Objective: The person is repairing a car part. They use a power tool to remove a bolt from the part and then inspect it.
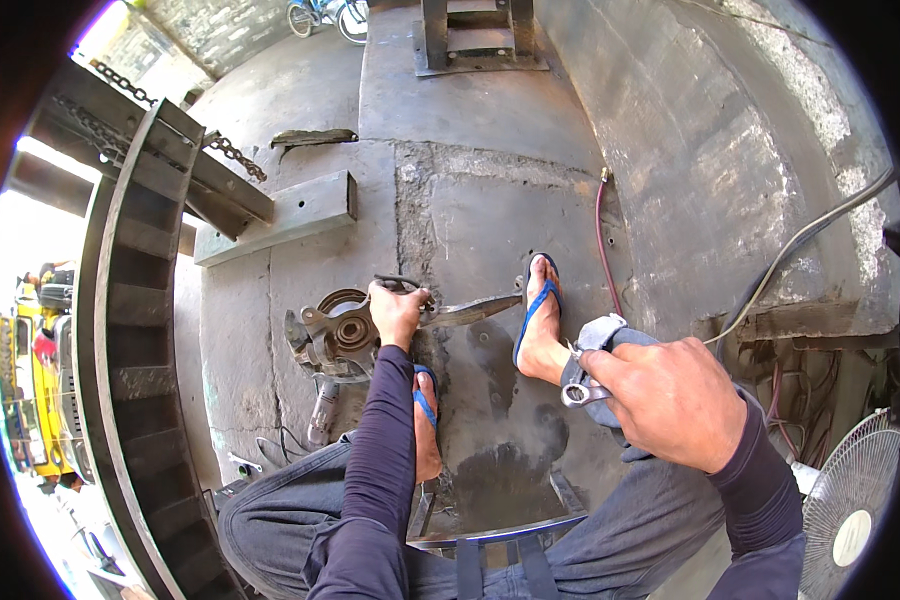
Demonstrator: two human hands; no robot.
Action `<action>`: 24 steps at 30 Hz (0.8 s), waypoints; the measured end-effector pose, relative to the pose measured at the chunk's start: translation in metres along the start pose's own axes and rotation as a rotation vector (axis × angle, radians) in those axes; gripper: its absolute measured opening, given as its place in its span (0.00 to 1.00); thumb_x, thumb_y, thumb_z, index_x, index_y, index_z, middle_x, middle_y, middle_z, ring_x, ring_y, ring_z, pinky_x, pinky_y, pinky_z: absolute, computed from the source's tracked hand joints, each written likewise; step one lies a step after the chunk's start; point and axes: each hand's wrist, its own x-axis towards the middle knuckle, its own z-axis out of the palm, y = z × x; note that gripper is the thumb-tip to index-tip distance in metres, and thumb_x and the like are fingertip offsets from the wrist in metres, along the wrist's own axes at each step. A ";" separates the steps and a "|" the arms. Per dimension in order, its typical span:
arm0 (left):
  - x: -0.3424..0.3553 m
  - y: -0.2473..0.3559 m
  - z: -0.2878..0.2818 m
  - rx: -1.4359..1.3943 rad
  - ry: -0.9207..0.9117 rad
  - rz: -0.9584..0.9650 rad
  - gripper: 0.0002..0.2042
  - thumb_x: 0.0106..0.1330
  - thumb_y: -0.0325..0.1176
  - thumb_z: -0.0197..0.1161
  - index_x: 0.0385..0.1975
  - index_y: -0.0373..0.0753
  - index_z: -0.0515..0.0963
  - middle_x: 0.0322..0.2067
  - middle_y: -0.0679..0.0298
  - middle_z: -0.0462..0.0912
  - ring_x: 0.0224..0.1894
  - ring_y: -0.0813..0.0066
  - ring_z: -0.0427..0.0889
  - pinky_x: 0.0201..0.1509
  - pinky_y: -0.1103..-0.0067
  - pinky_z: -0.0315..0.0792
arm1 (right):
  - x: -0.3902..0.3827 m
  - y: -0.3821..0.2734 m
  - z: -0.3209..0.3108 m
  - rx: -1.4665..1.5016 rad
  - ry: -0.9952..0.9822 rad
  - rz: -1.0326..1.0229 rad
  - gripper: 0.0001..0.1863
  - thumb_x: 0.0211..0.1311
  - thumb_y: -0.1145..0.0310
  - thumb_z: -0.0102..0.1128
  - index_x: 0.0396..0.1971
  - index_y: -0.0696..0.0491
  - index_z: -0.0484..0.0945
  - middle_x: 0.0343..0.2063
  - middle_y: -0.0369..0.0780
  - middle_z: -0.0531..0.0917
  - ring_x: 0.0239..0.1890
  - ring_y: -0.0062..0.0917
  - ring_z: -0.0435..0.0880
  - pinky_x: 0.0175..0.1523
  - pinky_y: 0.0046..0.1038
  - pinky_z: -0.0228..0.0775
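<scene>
On the concrete floor ahead of me lies a greasy wheel hub and steering knuckle (pixel 350 332), its round bore facing up. My left hand (pixel 398 312) is closed at its right side, fingers curled round a dark metal part of it; the fingertips are partly hidden. From beside that hand a long metal arm (pixel 475 310) reaches toward my right foot. Over my right knee my right hand (pixel 670 395) is closed on a wrench (pixel 576 394), whose ring end sticks out past the thumb. A grey metal end (pixel 602 330) shows just above those fingers; whether it belongs to the same wrench I cannot tell.
A power tool (pixel 322 410) lies below the hub, near another wrench (pixel 244 462). Left stand a ribbed steel ramp (pixel 140 330), chains (pixel 235 157) and a steel beam (pixel 280 218). A red hose (pixel 602 240) runs along the right; a fan (pixel 850 500) stands lower right.
</scene>
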 end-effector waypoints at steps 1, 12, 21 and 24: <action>0.004 -0.002 0.000 0.014 0.034 0.034 0.28 0.42 0.39 0.83 0.38 0.28 0.77 0.34 0.50 0.86 0.37 0.58 0.87 0.45 0.69 0.79 | 0.000 0.000 0.000 -0.002 -0.014 0.003 0.12 0.58 0.71 0.58 0.42 0.56 0.79 0.25 0.42 0.84 0.34 0.39 0.87 0.34 0.42 0.80; 0.024 0.015 -0.014 0.100 -0.403 0.113 0.12 0.58 0.33 0.72 0.32 0.27 0.86 0.25 0.59 0.88 0.24 0.74 0.83 0.33 0.75 0.76 | 0.037 0.026 0.037 0.019 -0.207 0.029 0.09 0.58 0.71 0.59 0.38 0.54 0.81 0.27 0.46 0.85 0.33 0.44 0.87 0.37 0.46 0.78; 0.050 -0.002 -0.008 -0.509 -0.523 -0.282 0.10 0.66 0.30 0.68 0.40 0.28 0.84 0.33 0.59 0.86 0.29 0.71 0.83 0.34 0.74 0.78 | 0.187 0.066 0.142 0.063 -0.370 0.157 0.17 0.57 0.71 0.55 0.42 0.63 0.85 0.43 0.60 0.85 0.48 0.50 0.87 0.53 0.44 0.79; 0.052 0.000 0.000 -0.528 -0.514 -0.248 0.10 0.68 0.31 0.67 0.41 0.29 0.82 0.35 0.58 0.86 0.31 0.69 0.84 0.33 0.73 0.80 | 0.237 0.056 0.190 0.300 -0.234 0.273 0.19 0.56 0.72 0.57 0.48 0.57 0.85 0.49 0.56 0.84 0.52 0.48 0.85 0.58 0.42 0.77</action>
